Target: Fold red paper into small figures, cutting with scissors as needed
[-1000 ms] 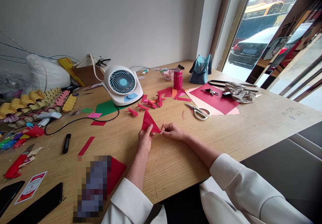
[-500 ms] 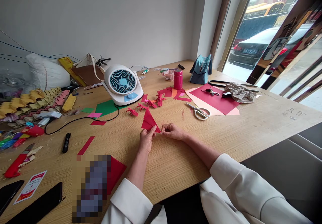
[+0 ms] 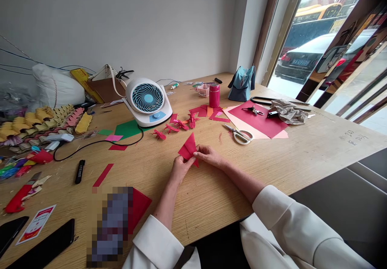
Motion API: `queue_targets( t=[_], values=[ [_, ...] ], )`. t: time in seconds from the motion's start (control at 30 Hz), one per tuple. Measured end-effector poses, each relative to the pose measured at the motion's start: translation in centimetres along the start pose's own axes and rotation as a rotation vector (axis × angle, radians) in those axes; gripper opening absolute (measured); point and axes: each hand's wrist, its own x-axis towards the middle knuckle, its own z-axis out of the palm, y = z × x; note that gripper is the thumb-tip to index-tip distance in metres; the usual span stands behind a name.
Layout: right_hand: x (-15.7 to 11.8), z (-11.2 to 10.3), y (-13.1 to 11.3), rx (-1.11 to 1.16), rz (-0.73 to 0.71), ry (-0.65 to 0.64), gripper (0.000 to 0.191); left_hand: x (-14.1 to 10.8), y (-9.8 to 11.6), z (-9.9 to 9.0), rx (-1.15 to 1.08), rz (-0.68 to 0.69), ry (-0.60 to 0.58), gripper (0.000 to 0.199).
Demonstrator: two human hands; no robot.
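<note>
Between my two hands is a folded piece of red paper, with one point up and a narrow tip showing below the fingers. My left hand pinches its lower left edge between thumb and fingers. From the right side my right hand grips the same paper, thumb laid on its right edge. Several small folded red paper cranes stand in a row on the wooden table just beyond the hands. The inner fingers of both hands are partly hidden.
White-handled scissors lie to the right beside red and pink sheets. A white fan and a red flask stand behind. Left are a black marker, a red cutter and phones. Paper scraps are scattered about.
The folded red paper has turned and shifted slightly right. My right hand has moved from its lower right tip up to its right edge; my left hand keeps its pinch, moved slightly right.
</note>
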Motion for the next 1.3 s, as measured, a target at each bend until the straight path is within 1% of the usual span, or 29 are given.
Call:
queue_targets(
  t=[0.07,0.17,0.37,0.57,0.67,0.87,1.0,1.13,1.3],
  values=[
    [0.10,-0.01,0.06,0.024,0.007,0.004,0.053,-0.09,-0.03,0.06,0.051,0.010,-0.043,0.039],
    [0.09,0.03,-0.10,0.056,0.011,0.002,0.053,-0.18,0.06,0.02,0.097,0.023,-0.076,0.043],
    [-0.21,0.23,-0.80,0.110,0.021,-0.011,0.053,-0.19,0.20,-0.15,0.132,0.051,-0.082,0.042],
    [-0.19,0.00,-0.72,0.127,0.021,0.059,0.051,0.14,-0.36,-0.34,0.129,0.075,-0.103,0.045],
    [-0.17,-0.12,-0.56,0.122,0.024,0.070,0.050,0.28,-0.61,-0.39,0.094,0.076,-0.106,0.046],
    [-0.15,-0.01,-0.47,0.110,0.035,0.021,0.053,0.27,-0.55,-0.44,0.054,0.097,-0.052,0.050],
    [-0.21,-0.01,-0.62,0.094,0.037,0.023,0.053,0.08,-0.28,-0.40,0.031,0.091,-0.058,0.049],
    [-0.25,-0.11,-0.70,0.078,0.042,0.031,0.053,-0.07,-0.04,-0.24,-0.012,0.072,-0.039,0.049],
    [-0.23,-0.06,-0.54,0.064,0.038,-0.007,0.055,0.15,-0.34,-0.34,-0.057,0.082,0.004,0.048]
  ],
)
